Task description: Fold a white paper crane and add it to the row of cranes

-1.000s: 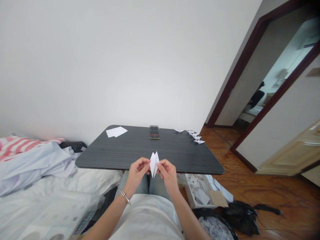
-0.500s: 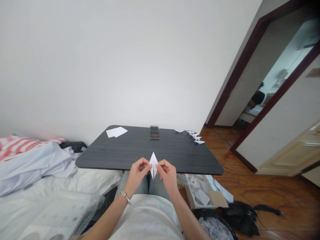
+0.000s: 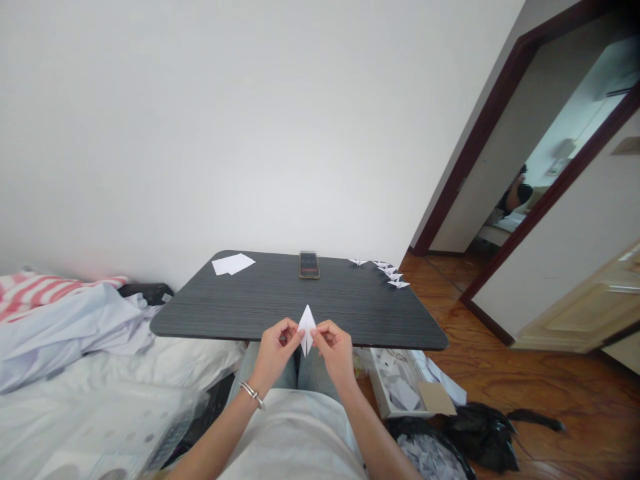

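Observation:
A white folded paper (image 3: 307, 323), narrow and diamond-shaped with a split lower end, is held upright at the near edge of the dark table (image 3: 240, 307). My left hand (image 3: 278, 342) pinches its left side between thumb and fingers. On its right side, my right hand (image 3: 332, 341) grips it the same way. Several small folded paper cranes (image 3: 390, 272) stand at the table's back right. Flat white paper sheets (image 3: 233, 264) lie at the back left.
A phone (image 3: 309, 265) sits at the table's back middle, near the wall. Below the right side are a box of papers (image 3: 400, 387) and a black bag of paper scraps (image 3: 430, 457). Bedding (image 3: 125, 367) lies left. Through the doorway, a person (image 3: 515, 193) is partly visible.
The folded paper has tilted slightly between my fingers, and my right thumb has shifted a little inward over it. In the doorway, the person has moved slightly.

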Tool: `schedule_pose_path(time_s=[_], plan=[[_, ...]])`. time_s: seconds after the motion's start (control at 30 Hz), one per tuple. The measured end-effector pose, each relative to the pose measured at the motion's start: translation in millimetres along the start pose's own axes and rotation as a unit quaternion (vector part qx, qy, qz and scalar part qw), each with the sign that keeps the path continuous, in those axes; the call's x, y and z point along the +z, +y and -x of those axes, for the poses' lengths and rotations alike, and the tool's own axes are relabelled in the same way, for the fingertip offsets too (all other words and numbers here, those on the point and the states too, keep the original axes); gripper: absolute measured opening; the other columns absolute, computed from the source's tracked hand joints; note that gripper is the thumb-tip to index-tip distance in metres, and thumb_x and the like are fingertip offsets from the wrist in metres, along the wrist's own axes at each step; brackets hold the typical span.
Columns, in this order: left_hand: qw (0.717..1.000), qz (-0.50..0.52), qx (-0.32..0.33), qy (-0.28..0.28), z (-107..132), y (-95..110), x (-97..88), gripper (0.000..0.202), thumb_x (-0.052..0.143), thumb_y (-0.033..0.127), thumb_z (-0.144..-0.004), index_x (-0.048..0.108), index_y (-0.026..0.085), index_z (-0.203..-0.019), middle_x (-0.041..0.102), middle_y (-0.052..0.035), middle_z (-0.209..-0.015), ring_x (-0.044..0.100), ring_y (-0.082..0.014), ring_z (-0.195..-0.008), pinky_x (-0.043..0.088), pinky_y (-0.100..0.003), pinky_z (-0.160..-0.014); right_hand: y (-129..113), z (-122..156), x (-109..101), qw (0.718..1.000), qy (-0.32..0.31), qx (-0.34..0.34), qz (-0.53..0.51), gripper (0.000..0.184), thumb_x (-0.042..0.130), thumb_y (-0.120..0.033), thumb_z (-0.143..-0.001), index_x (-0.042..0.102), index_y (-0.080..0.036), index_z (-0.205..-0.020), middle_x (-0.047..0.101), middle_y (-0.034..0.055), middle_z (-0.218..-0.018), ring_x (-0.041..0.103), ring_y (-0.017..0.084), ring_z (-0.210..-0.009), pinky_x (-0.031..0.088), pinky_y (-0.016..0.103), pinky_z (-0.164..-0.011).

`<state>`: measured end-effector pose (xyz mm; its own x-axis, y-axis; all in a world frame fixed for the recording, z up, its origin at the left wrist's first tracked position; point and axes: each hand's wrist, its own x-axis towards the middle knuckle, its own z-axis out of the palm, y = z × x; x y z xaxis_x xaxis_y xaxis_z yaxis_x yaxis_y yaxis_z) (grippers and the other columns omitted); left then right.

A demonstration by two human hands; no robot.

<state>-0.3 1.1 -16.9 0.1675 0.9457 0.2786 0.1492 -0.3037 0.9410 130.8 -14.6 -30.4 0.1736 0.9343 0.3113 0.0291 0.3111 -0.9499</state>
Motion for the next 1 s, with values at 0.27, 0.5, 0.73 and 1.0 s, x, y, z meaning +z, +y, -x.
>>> schedule_pose_path(time_s=[0.27,0.5,0.73,1.0], plan=[[0.999,0.042,-0.033,0.009,-1.9,-0.1,-1.4,0.021,0.057,0.035,-0.070,0.055,0.014,-0.065,0.050,0.0015,-0.058,0.044,-0.0100,-0.054,0.032,-0.017,-0.044,-3.2,0.0,0.3,0.999,-0.015,-0.019,-0.035,0.027,0.048,-0.033,-0.079,0.059,-0.015,-0.062,0.050,0.0005,-0.060,0.046,0.009,-0.050,0.035,0.017,-0.039],[0.997,0.061,-0.041,-0.008,-0.7,3.2,-1.3,0.021,0.057,0.035,-0.070,0.056,0.014,-0.068,0.050,0.0024,-0.058,0.041,-0.0081,-0.048,0.031,-0.017,-0.042,-1.3,0.2,0.1,1.000,-0.003,-0.001,-0.031,0.016,0.058,-0.030,-0.072,0.057,-0.016,-0.066,0.051,-0.0011,-0.058,0.048,0.010,-0.051,0.034,0.018,-0.040],[0.997,0.060,-0.033,-0.029,0.7,7.4,0.2,0.018,0.056,0.032,-0.071,0.054,0.014,-0.071,0.050,0.0021,-0.059,0.043,-0.0084,-0.051,0.032,-0.017,-0.044,0.5,-1.0,3.0,0.996,0.028,0.027,-0.082,0.019,0.064,-0.026,-0.066,0.047,-0.018,-0.071,0.054,-0.0036,-0.057,0.049,0.009,-0.048,0.032,0.017,-0.038],[0.997,0.076,-0.007,-0.014,1.0,6.3,2.0,0.017,0.058,0.027,-0.071,0.045,0.016,-0.072,0.047,0.0032,-0.062,0.044,-0.0087,-0.055,0.034,-0.017,-0.048,-1.8,0.2,2.8,0.997,-0.007,0.032,-0.067,0.012,0.063,-0.024,-0.068,0.054,-0.016,-0.069,0.055,-0.0023,-0.055,0.047,0.009,-0.048,0.031,0.017,-0.039]])
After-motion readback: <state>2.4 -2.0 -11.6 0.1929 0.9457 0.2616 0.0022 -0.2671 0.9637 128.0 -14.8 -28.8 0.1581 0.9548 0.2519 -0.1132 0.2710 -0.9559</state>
